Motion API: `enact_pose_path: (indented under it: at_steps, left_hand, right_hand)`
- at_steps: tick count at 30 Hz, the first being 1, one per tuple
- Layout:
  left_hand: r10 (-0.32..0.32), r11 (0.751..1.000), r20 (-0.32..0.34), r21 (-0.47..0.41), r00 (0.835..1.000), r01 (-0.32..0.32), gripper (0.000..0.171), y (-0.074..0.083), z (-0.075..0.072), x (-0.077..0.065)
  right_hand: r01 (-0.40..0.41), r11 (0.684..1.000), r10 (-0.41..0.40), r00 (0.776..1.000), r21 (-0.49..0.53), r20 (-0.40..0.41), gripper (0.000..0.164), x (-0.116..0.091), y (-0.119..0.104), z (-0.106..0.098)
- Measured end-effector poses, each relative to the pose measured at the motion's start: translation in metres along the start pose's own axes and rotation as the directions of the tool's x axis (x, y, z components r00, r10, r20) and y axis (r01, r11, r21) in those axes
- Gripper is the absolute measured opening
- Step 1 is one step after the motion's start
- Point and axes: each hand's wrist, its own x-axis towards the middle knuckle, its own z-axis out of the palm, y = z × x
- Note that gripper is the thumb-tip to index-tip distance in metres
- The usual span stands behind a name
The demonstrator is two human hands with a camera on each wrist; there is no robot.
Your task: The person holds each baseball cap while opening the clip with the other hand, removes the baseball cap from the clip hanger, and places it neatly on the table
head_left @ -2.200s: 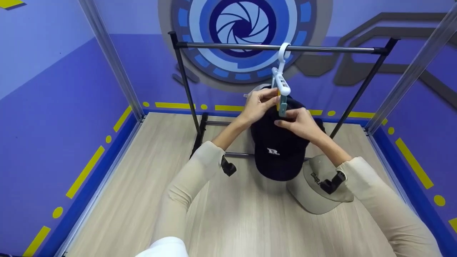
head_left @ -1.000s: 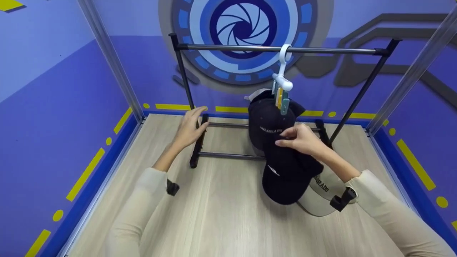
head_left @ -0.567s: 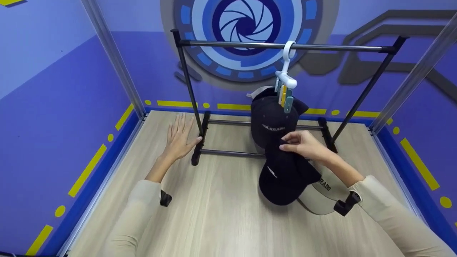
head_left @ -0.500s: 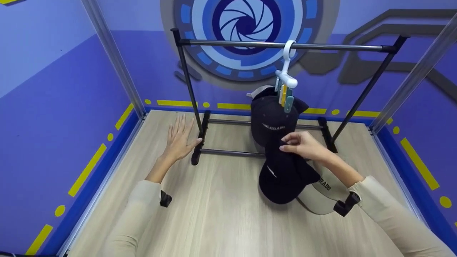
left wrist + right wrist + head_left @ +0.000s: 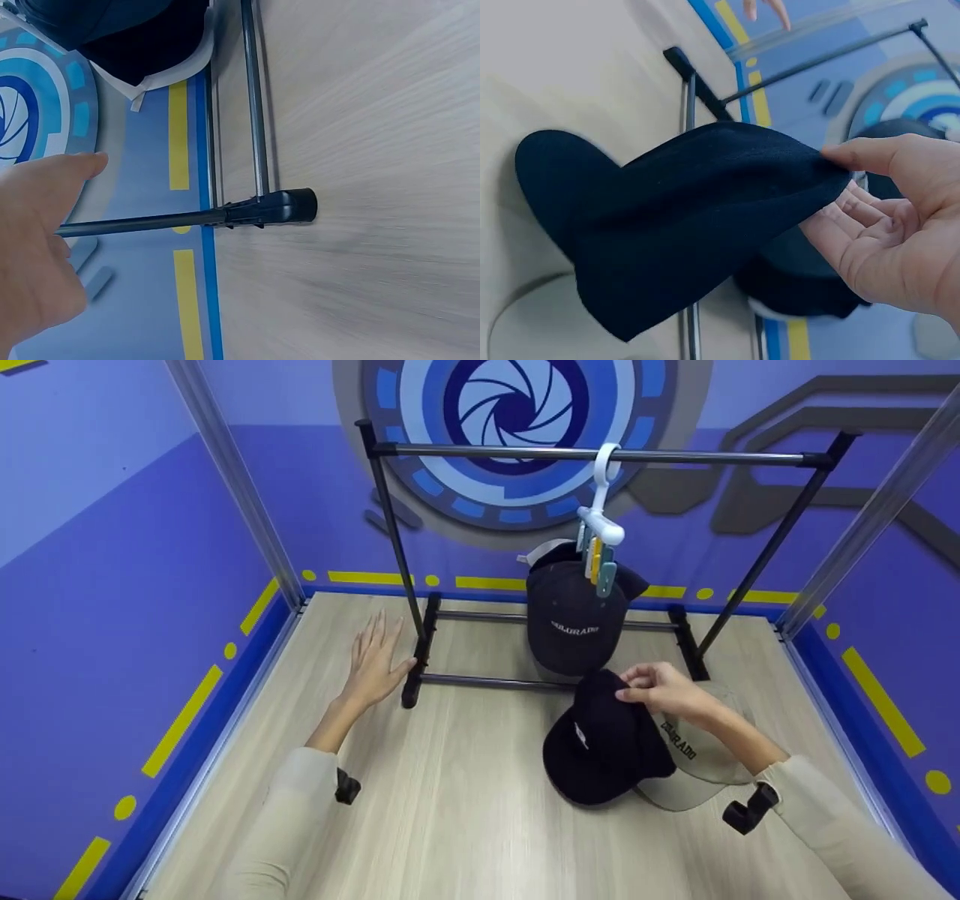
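Note:
My right hand point(image 5: 667, 688) pinches the crown of a black baseball cap point(image 5: 619, 746) with a white logo. In the right wrist view, thumb and fingers grip the gathered fabric of the cap point(image 5: 697, 202), its brim pointing away. My left hand point(image 5: 373, 669) is spread with straight fingers beside the rack's left foot, holding nothing. Behind the black cap, a dark cap point(image 5: 574, 615) lettered COLORADO hangs from a white hanger point(image 5: 604, 529) with teal and yellow clips point(image 5: 607, 580). A beige cap point(image 5: 724, 727) lies on the table, partly hidden by the black cap.
The hanger hooks over the top rail point(image 5: 705, 457) of a black rack. Lower bars point(image 5: 487, 682) join the rack's feet point(image 5: 410, 690) on the wood-grain table point(image 5: 465, 810). Blue-purple panels point(image 5: 142, 547) enclose the back and sides.
First both hands were up at the hanger's clips, with the black cap there. The right hand has since brought the cap down and toward the right; the left has let go and moved left.

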Motion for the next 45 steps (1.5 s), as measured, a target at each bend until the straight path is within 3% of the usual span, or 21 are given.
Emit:
enact_pose_path:
  at_steps: [7,13,21,34,41,45]
  left_hand:
    - [0.018,1.000,-0.019,-0.008,1.000,-0.018,0.073,-0.003,0.002,-0.004]
    - [0.023,1.000,-0.015,-0.012,1.000,-0.023,0.072,-0.004,0.003,-0.005]
    - [0.000,1.000,0.002,-0.006,1.000,0.000,0.071,-0.005,0.004,-0.008]
    - [0.011,1.000,0.016,0.006,1.000,-0.011,0.072,-0.006,0.006,-0.008]
    - [0.006,1.000,0.008,0.022,1.000,-0.006,0.071,-0.006,0.005,-0.007]
    - [0.014,1.000,0.010,0.013,1.000,-0.014,0.069,-0.001,0.006,-0.005]
  right_hand:
    - [-0.093,0.996,0.093,0.996,-0.006,-0.015,0.050,-0.015,0.018,-0.020]
    - [-0.105,0.993,0.104,0.994,-0.048,-0.021,0.059,-0.023,0.029,-0.031]
    - [-0.117,0.978,0.113,0.993,-0.173,-0.030,0.056,-0.025,0.050,-0.045]
    - [-0.141,0.965,0.123,0.988,-0.219,-0.092,0.054,-0.038,0.068,-0.060]
    - [-0.115,0.959,0.087,0.989,-0.260,-0.117,0.053,-0.041,0.072,-0.065]
    - [-0.087,0.932,0.028,0.985,-0.352,-0.169,0.048,-0.039,0.074,-0.064]
